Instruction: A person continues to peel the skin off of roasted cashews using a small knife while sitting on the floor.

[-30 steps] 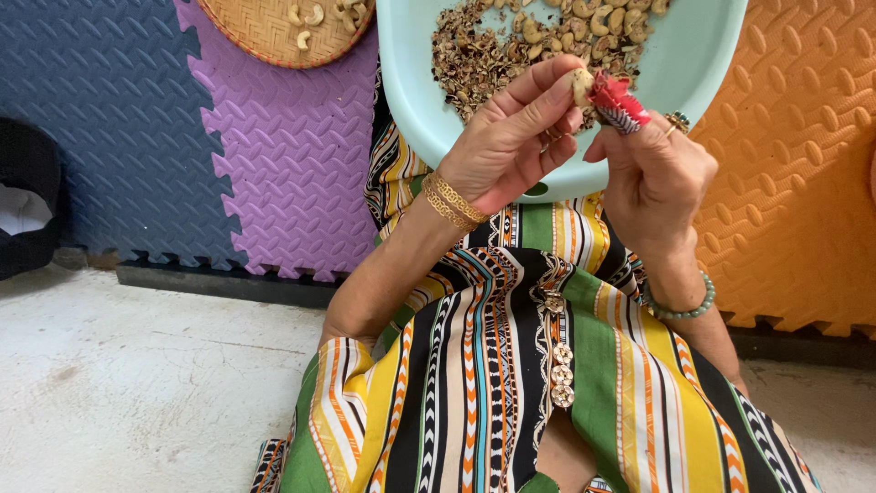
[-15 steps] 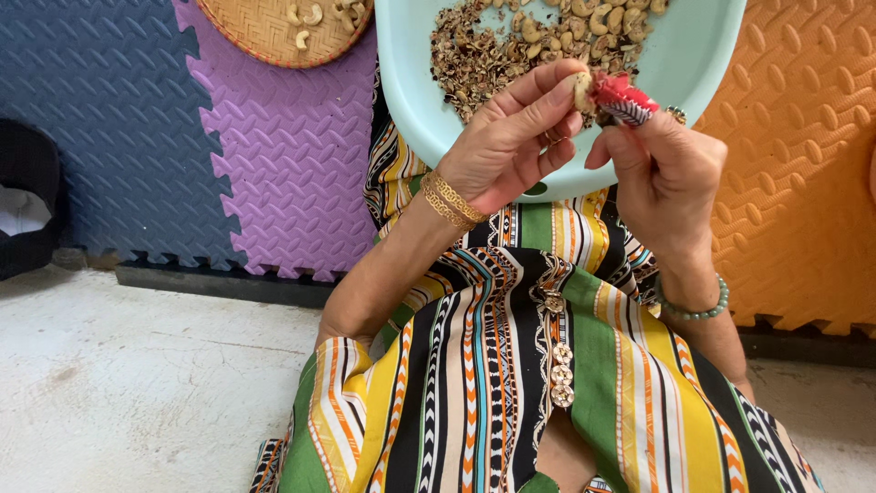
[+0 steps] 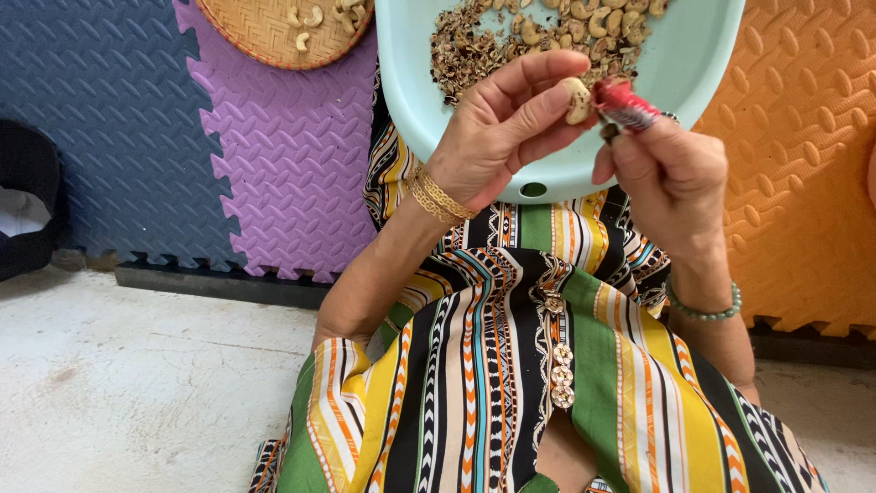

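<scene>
Cashew nut (image 3: 577, 99) pinched by left hand (image 3: 497, 137) fingertips; red-handled peeling knife (image 3: 622, 105) clenched in right hand (image 3: 671, 173), blade against nut (over pale-green tray (image 3: 693, 82) of shells).

A pale concrete floor (image 3: 137, 383) is carrying everything here, and foam puzzle mats are lying on its far part: a dark blue mat (image 3: 100, 119) at the left, a purple mat (image 3: 283, 164) touching it along interlocking edges, and an orange mat (image 3: 812, 155) at the right. A round woven tray (image 3: 265, 36) is resting on the purple mat, with a few pale cashew kernels (image 3: 306, 18) lying in it. A black container (image 3: 27, 210) is sitting at the left edge, beside the blue mat.
</scene>
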